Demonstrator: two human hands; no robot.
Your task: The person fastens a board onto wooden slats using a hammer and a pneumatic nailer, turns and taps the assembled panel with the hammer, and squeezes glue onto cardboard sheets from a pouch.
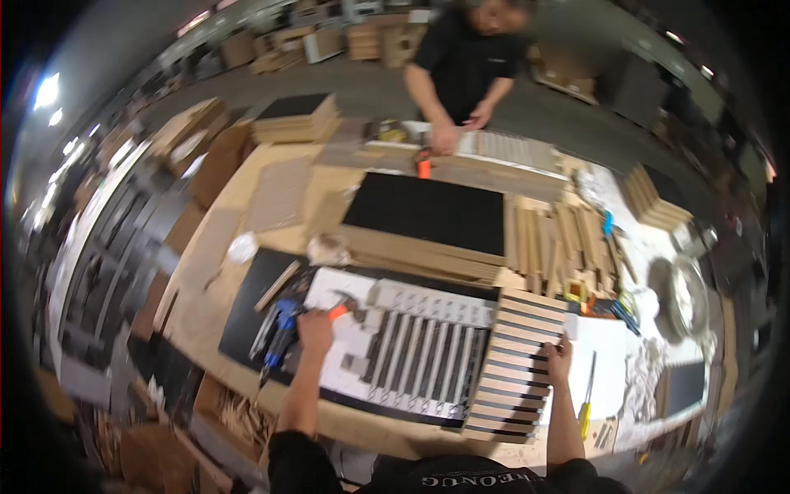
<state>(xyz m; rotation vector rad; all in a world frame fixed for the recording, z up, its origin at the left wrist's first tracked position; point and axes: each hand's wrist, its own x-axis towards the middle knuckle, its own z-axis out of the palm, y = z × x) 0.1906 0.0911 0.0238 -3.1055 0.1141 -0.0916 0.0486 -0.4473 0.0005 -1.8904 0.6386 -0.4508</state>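
My left hand [315,331] is closed round the handle of a claw hammer [338,312], whose orange grip shows at the fingers and whose dark head lies over a white board. My right hand [559,357] grips the right edge of a slatted wooden panel [514,366], pale strips with dark gaps, which overlaps the right end of a slotted jig [428,358]. Dark and light bars run side by side in that jig. A blue power drill [284,329] lies just left of my left hand. A screwdriver with a yellow handle [585,418] lies right of my right forearm.
Beyond the jig is a stack of black-topped boards [424,214], with loose wooden strips [559,239] beside it. Blue-handled pliers [625,316] lie at the right. Across the table a co-worker [469,74] handles another slatted piece [506,148]. A box of wood scraps [234,416] stands below the table's left edge.
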